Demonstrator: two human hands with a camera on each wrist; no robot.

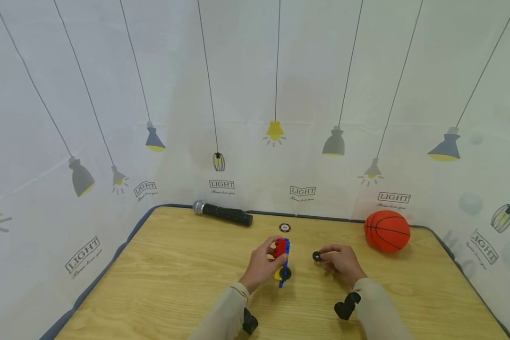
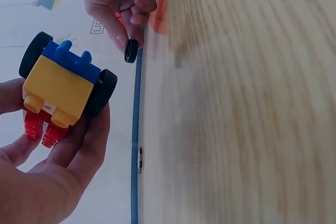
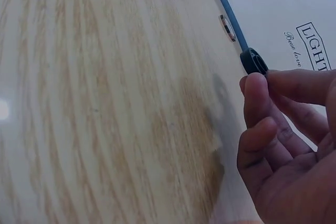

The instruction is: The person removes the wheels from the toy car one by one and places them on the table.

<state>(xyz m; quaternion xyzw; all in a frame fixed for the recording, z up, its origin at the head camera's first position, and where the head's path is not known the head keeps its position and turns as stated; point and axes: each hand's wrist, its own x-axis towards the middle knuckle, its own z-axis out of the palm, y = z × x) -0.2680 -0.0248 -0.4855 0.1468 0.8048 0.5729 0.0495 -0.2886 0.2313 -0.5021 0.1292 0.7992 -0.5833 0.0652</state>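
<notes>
My left hand (image 1: 262, 265) grips a small toy car (image 1: 282, 255) made of red, yellow and blue blocks, above the table. In the left wrist view the car's yellow block (image 2: 59, 88) faces the camera, and a black wheel (image 2: 103, 92) sits on each side of its blue part. Fingers of the left hand (image 2: 63, 177) curl around the red pieces. To the right, my right hand (image 1: 342, 262) pinches a loose black wheel (image 1: 317, 256) between thumb and fingertips. The wheel (image 3: 254, 61) is apart from the car.
A microphone (image 1: 223, 213) lies along the table's back edge at the left. A round poker chip (image 1: 285, 227) lies behind the car. The red basketball (image 1: 387, 231) stands at the back right. White lamp-printed sheeting (image 1: 246, 94) encloses the wooden table (image 1: 165, 264).
</notes>
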